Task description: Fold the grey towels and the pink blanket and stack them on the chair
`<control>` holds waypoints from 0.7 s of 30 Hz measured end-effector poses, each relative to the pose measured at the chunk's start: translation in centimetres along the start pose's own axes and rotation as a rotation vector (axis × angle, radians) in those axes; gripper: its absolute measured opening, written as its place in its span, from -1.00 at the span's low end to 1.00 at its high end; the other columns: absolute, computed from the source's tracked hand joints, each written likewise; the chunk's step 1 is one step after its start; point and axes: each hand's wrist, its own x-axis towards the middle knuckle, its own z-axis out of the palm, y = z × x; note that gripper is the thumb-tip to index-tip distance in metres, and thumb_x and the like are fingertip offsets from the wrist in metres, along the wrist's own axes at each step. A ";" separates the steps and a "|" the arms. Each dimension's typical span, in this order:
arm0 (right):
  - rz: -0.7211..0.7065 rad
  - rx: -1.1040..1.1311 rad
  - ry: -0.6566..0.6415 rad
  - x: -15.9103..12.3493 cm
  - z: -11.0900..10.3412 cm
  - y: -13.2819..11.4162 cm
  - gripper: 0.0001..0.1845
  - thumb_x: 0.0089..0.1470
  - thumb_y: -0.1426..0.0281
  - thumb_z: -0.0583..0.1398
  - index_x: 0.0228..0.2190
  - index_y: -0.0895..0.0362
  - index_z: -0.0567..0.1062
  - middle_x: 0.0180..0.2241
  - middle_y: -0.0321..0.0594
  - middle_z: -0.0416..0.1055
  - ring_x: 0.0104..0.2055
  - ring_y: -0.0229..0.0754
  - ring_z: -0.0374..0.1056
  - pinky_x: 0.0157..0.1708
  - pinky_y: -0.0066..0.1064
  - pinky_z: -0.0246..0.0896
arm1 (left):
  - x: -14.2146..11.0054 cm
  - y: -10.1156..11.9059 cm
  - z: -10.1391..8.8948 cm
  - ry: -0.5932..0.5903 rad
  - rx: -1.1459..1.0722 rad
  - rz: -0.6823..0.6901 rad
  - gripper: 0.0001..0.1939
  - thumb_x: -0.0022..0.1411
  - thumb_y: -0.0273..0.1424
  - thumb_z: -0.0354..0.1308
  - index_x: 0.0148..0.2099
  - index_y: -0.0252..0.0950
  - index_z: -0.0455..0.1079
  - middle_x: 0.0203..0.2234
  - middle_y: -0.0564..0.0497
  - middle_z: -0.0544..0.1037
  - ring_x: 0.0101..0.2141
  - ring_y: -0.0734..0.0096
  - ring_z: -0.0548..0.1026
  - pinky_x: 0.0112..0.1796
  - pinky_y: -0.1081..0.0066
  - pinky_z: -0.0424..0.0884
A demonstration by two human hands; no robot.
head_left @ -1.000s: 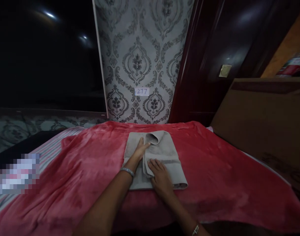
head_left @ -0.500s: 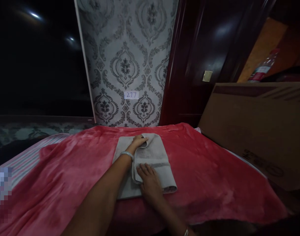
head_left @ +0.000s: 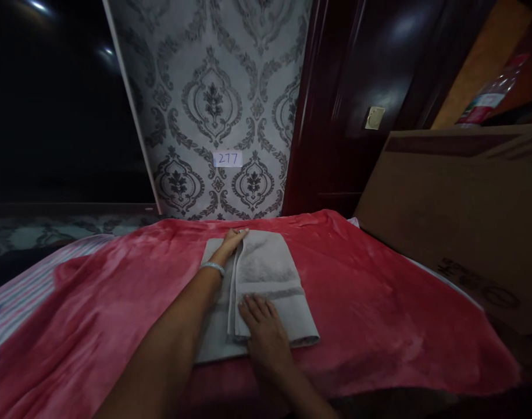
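Observation:
A grey towel (head_left: 266, 262) with a band across it lies partly folded, its right part doubled over in layers. At its far edge, my left hand (head_left: 235, 237) is closed on the upper corner of the folded layers, thumb pointing right. The wrist of that arm carries a pale bangle (head_left: 213, 267). Nearer to me, my right hand (head_left: 266, 331) rests flat with fingers spread on the folded part, just below the band.
A red plush blanket (head_left: 361, 302) covers the surface beneath the towel. To the right stands a large cardboard box (head_left: 449, 215), with a plastic bottle (head_left: 488, 102) behind it. Patterned wallpaper and a dark screen (head_left: 60, 116) are at the back and left.
My left hand has moved slightly left and away from me, and the towel's far corner, curled before, now lies flatter. My right hand stays on the near part. The view has shifted slightly.

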 end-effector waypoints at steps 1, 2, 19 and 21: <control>0.002 0.011 0.000 -0.1 0.1 0.0 -0.25 0.11 0.48 0.12 0.34 0.05 0.21 0.40 -0.27 0.00 0.45 -0.07 -0.17 0.42 -0.11 -0.29 | 0.2 -0.1 0.4 0.022 0.020 0.018 -0.68 0.09 -0.16 0.37 -0.31 -0.27 0.41 -0.46 -0.03 0.52 -0.32 0.24 0.54 -0.38 0.42 0.39; 0.002 0.022 0.000 -0.1 0.0 0.0 -0.24 0.11 0.48 0.12 0.34 0.05 0.21 0.40 -0.27 -0.01 0.46 -0.07 -0.18 0.42 -0.10 -0.30 | 0.5 -0.1 0.8 0.039 0.044 0.029 -0.68 0.02 -0.21 0.43 -0.33 -0.26 0.41 -0.45 -0.05 0.53 -0.27 0.18 0.54 -0.35 0.40 0.39; -0.046 -0.001 -0.033 -0.4 0.2 -0.5 -0.27 0.12 0.43 0.17 0.32 -0.07 0.24 0.41 -0.26 -0.03 0.45 0.01 -0.14 0.40 0.01 -0.26 | 1.0 -2.5 -2.4 0.123 0.219 -0.072 -0.74 0.33 -0.26 0.21 -0.06 -0.35 0.43 -0.18 -0.04 0.53 -0.21 0.34 0.52 -0.19 0.25 0.53; -0.044 -0.002 -0.027 -0.6 0.5 -0.4 -0.24 0.10 0.44 0.18 0.32 -0.08 0.22 0.41 -0.27 -0.04 0.45 0.01 -0.15 0.40 0.02 -0.28 | 1.0 -2.7 -2.3 0.117 0.203 -0.076 -0.74 0.33 -0.26 0.21 -0.06 -0.35 0.44 -0.17 -0.04 0.53 -0.21 0.34 0.52 -0.19 0.25 0.53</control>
